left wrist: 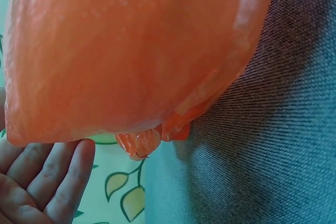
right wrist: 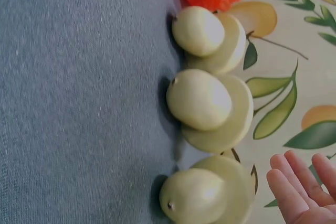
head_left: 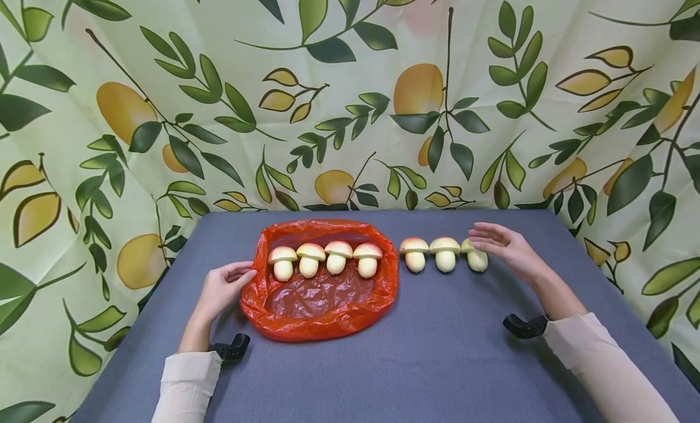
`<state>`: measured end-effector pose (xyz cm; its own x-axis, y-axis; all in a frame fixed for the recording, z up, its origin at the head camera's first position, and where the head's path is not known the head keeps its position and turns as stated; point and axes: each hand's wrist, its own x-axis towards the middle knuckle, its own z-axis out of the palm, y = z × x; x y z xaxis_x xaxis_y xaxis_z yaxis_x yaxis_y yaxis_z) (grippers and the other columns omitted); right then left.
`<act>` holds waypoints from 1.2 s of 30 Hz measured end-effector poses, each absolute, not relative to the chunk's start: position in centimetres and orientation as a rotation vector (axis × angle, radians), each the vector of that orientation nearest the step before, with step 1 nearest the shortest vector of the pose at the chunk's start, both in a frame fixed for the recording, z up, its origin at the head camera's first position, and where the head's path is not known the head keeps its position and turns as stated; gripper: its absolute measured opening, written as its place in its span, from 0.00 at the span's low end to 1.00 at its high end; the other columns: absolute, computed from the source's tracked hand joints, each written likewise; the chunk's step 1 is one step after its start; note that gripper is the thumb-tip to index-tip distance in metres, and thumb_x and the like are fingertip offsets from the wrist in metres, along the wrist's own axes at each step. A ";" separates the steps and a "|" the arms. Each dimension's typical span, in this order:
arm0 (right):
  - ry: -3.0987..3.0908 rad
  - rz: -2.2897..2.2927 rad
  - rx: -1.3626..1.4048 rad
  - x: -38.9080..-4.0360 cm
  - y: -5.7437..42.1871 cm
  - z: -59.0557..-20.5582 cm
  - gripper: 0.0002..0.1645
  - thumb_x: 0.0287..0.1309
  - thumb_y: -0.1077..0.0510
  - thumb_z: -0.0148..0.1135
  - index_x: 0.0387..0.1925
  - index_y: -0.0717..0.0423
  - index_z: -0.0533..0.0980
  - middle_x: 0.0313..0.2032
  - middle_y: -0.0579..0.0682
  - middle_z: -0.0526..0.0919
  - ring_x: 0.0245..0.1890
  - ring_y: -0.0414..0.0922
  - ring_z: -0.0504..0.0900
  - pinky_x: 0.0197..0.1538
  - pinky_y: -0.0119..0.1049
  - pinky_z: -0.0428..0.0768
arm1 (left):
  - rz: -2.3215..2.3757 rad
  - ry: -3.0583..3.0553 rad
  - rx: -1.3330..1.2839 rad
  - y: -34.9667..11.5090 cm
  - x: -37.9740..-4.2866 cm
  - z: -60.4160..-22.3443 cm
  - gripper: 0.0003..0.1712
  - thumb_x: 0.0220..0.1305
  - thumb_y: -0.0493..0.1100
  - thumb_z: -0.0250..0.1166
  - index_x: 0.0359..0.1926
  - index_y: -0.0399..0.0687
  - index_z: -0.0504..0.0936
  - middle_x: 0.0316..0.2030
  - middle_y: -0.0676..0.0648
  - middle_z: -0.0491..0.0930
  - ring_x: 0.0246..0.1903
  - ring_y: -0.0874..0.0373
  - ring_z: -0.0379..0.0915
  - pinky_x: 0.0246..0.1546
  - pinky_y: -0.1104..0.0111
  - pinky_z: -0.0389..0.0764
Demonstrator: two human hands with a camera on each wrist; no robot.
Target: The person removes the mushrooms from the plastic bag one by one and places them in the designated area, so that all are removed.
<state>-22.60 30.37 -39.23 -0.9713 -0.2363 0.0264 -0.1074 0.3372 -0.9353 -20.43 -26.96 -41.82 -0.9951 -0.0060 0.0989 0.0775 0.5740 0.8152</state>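
In the head view a red plastic bag (head_left: 328, 329) lies with its mouth spread wide. My left hand (head_left: 221, 289) is at its left rim, thumb and fingertips meeting at the plastic; in the left wrist view the bag (left wrist: 136, 51) hides part of those fingers. Several toy mushrooms with pale stems and reddish caps stand in a row inside, one of them a mushroom (head_left: 367, 262) at the right end. Outside, three more line up: a near mushroom (head_left: 414, 256), a middle mushroom (head_left: 445, 256) and a far-right mushroom (head_left: 477, 262). My right hand (head_left: 505, 244), fingers extended, partly covers the last one.
Blue-grey cloth covers the table (head_left: 415, 362). A leaf-and-fruit patterned curtain (head_left: 350, 107) hangs behind and along both sides. Black wrist devices sit on both arms, one a left device (head_left: 232, 348), the other a right device (head_left: 525, 327).
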 end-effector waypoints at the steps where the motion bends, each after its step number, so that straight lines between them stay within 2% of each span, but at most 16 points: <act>1: 2.474 -1.708 -0.314 -22.6 30.2 -39.2 0.31 0.67 0.54 0.56 0.67 0.59 0.61 0.46 0.20 0.75 0.48 0.20 0.78 0.49 0.13 0.71 | -1.405 -2.710 -0.060 -27.0 -20.4 -41.8 0.21 0.65 0.43 0.63 0.53 0.33 0.80 0.45 0.31 0.84 0.32 0.84 0.74 0.36 0.84 0.77; 9: 2.472 -1.688 -0.311 -22.2 28.9 -39.2 0.31 0.66 0.54 0.57 0.66 0.60 0.62 0.47 0.21 0.76 0.49 0.21 0.78 0.49 0.14 0.72 | -1.399 -2.727 -0.048 -27.0 -20.3 -41.8 0.22 0.65 0.45 0.63 0.54 0.33 0.79 0.46 0.31 0.83 0.32 0.84 0.73 0.37 0.85 0.76; 18: 2.395 -1.734 -0.363 -21.7 27.3 -39.2 0.31 0.65 0.56 0.59 0.65 0.61 0.63 0.50 0.29 0.78 0.51 0.24 0.79 0.50 0.17 0.75 | -1.411 -2.715 -0.051 -26.9 -20.2 -41.8 0.21 0.65 0.44 0.63 0.54 0.33 0.80 0.47 0.31 0.83 0.32 0.85 0.73 0.37 0.85 0.76; 26: 2.364 -1.697 -0.500 -21.7 25.8 -39.5 0.34 0.65 0.58 0.58 0.65 0.73 0.60 0.48 0.27 0.80 0.50 0.26 0.80 0.49 0.20 0.78 | -1.413 -2.714 -0.060 -26.9 -20.2 -41.8 0.21 0.65 0.43 0.63 0.53 0.33 0.80 0.46 0.31 0.83 0.32 0.85 0.73 0.37 0.85 0.76; 36: 2.349 -1.690 -0.519 -21.3 24.0 -39.9 0.33 0.64 0.59 0.59 0.65 0.72 0.62 0.45 0.25 0.80 0.50 0.26 0.80 0.50 0.20 0.78 | -1.413 -2.728 -0.050 -26.8 -20.4 -41.8 0.22 0.65 0.44 0.63 0.54 0.33 0.79 0.47 0.31 0.83 0.32 0.84 0.73 0.37 0.85 0.76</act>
